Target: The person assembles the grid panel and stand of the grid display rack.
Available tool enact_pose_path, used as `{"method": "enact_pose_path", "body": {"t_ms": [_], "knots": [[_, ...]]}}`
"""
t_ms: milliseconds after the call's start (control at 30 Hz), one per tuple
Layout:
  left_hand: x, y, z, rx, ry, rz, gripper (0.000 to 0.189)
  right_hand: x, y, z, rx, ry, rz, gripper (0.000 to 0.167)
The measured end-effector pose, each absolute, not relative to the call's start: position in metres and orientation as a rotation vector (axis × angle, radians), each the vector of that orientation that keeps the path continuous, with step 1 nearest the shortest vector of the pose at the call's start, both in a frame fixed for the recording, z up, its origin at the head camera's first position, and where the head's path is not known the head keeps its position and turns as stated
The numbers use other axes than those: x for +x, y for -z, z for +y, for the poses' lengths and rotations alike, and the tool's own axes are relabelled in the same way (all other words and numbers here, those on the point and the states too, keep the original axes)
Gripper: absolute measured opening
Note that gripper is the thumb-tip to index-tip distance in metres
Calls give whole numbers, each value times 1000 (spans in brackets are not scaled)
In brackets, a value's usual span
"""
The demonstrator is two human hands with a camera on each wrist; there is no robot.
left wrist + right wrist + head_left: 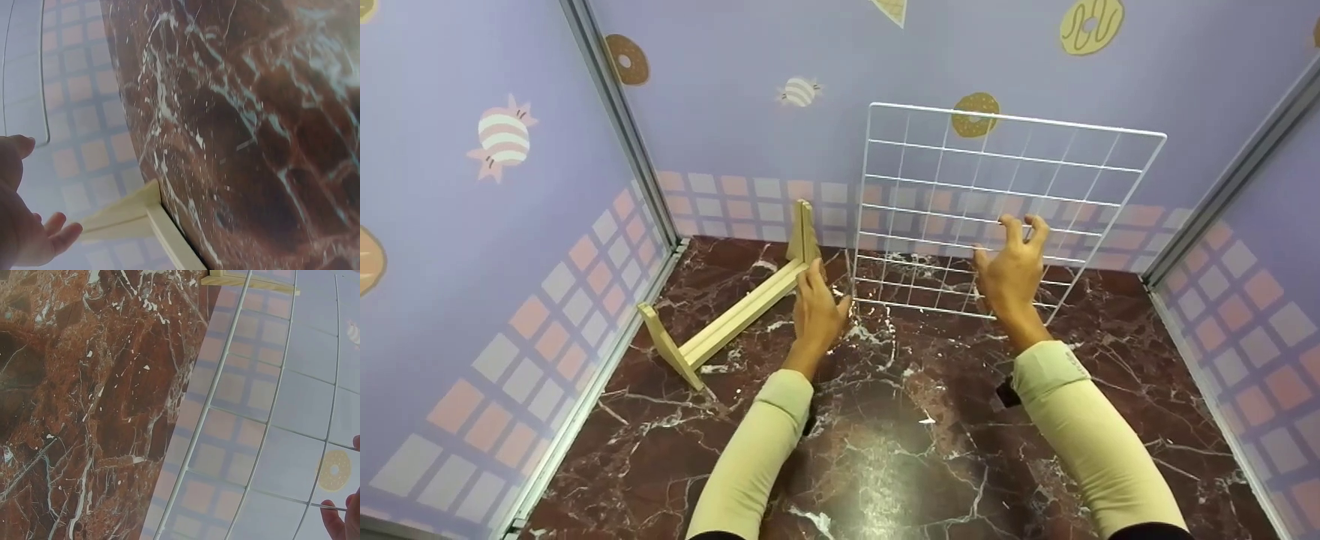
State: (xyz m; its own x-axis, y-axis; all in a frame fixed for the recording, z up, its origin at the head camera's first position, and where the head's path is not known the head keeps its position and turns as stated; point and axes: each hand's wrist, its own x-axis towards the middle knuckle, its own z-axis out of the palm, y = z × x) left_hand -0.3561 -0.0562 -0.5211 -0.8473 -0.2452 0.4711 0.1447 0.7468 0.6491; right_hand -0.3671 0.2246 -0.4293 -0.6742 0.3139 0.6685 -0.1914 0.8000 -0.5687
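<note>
A white wire grid panel [1020,118] stands upright at a slant before the back wall. My right hand [1014,274] holds it by its wires, fingers bent over them; in the right wrist view only some fingertips [333,521] show at a wire. My left hand [816,311] is beside the panel's lower left corner, its fingers extended and apart from one another in the left wrist view. Left of that hand, a pale wooden stand [746,313] with two end pieces joined by long bars rests on the floor.
Dark red marbled flooring [877,427] with white veins lies under everything. Purple walls [735,127] with printed sweets and checks enclose it at the back and both sides, with grey metal strips [619,120] at the corners. A small white scrap [928,421] lies on the floor.
</note>
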Motion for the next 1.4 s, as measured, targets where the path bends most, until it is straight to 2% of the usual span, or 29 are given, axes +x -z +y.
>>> {"method": "enact_pose_path", "body": {"t_ms": [367,833,1033,1400], "knots": [[-351,500,-113,222,932,-2405,79,-369,430,228,-99,-836,-2173,54],[-338,478,-188,533,779,-2246,66,-370,431,230,-116,-855,-2203,54],[-323,480,-219,610,741,-2137,56,-371,432,230,-119,-864,-2213,54],[-303,504,-253,817,889,-2060,65,-370,436,227,-106,-862,-2229,56]]}}
